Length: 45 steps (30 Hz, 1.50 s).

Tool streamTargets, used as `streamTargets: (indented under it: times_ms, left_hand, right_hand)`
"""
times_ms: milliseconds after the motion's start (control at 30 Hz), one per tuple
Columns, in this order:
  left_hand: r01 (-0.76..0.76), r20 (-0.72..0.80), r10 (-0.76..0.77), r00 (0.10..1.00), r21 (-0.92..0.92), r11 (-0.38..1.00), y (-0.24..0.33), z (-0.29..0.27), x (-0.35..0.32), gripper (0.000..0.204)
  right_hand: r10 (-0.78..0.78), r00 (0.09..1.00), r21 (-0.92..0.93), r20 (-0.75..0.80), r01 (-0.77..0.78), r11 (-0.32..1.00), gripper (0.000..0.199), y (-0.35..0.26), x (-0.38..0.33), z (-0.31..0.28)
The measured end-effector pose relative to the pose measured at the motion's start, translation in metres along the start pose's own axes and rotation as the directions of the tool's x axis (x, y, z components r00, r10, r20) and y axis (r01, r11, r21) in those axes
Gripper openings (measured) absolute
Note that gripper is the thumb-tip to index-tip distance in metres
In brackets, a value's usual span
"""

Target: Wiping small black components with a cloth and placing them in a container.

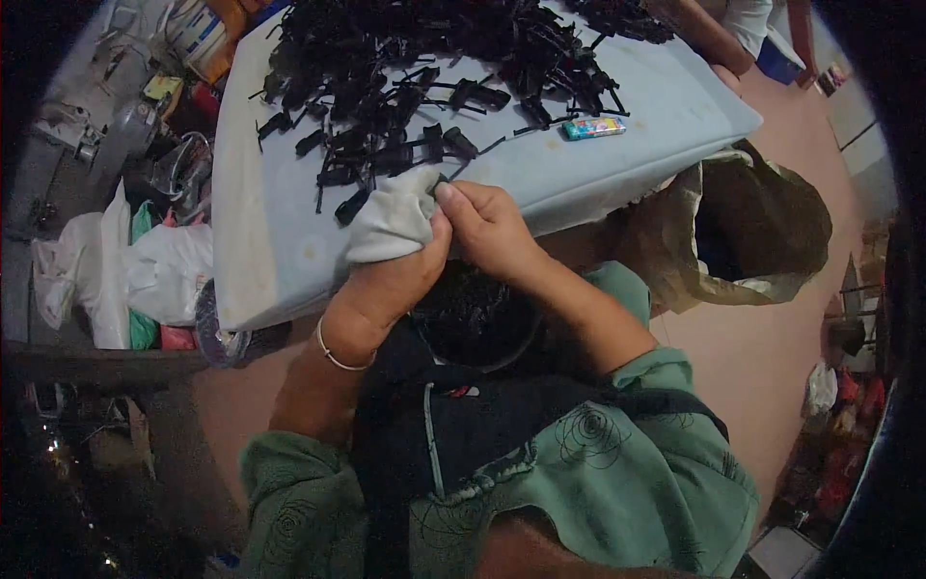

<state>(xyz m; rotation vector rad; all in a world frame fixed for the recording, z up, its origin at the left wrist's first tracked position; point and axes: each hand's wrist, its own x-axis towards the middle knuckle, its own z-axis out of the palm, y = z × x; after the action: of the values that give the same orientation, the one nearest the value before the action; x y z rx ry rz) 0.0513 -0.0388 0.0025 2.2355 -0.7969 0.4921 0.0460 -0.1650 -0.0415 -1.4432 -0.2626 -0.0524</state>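
My left hand [410, 272], with a bangle at the wrist, is closed on a bunched white cloth [394, 220] at the front edge of the padded table. Right beside it, my right hand [490, 230] is closed in a pinch, thumb and forefinger together. A small black part [442, 182] shows at its fingertips, against the cloth; most of it is hidden. Just beyond the hands, a big heap of black plastic parts [415, 82] with thin strips covers much of the pale blue table top [550, 188].
A small colourful packet [593, 128] lies right of the heap. Below my hands is a dark round container [477, 333]. A large open sack [738, 232] stands at the right. Plastic bags [169, 270] sit at the left. Another person's arm [709, 39] reaches in at the far right.
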Motion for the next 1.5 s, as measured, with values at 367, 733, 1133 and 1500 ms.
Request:
streamTargets:
  times_ms: [367, 733, 1133, 1500]
  left_hand:
    - [-0.050, -0.046, 0.044, 0.998, -0.127, 0.991, 0.004, -0.003, 0.000, 0.028]
    - [0.307, 0.109, -0.304, 0.946, -0.593, 0.744, 0.003, -0.012, 0.008, 0.028]
    - [0.353, 0.152, -0.360, 0.920, -0.720, 0.597, -0.011, -0.013, 0.004, 0.033]
    - [0.369, 0.378, -0.191, 0.906, -0.483, 0.794, 0.000, -0.010, -0.003, 0.031]
  right_hand:
    - [-0.013, 0.996, 0.007, 0.085, 0.013, 1.000, 0.029, -0.010, -0.004, -0.006]
    - [-0.107, 0.987, -0.501, 0.116, 0.151, 0.852, 0.017, -0.016, 0.002, -0.028]
    - [-0.282, 0.928, -0.412, 0.244, 0.363, 0.836, 0.013, -0.016, 0.005, -0.041]
    - [-0.316, 0.933, -0.234, 0.175, 0.351, 0.907, 0.019, -0.013, 0.003, -0.024]
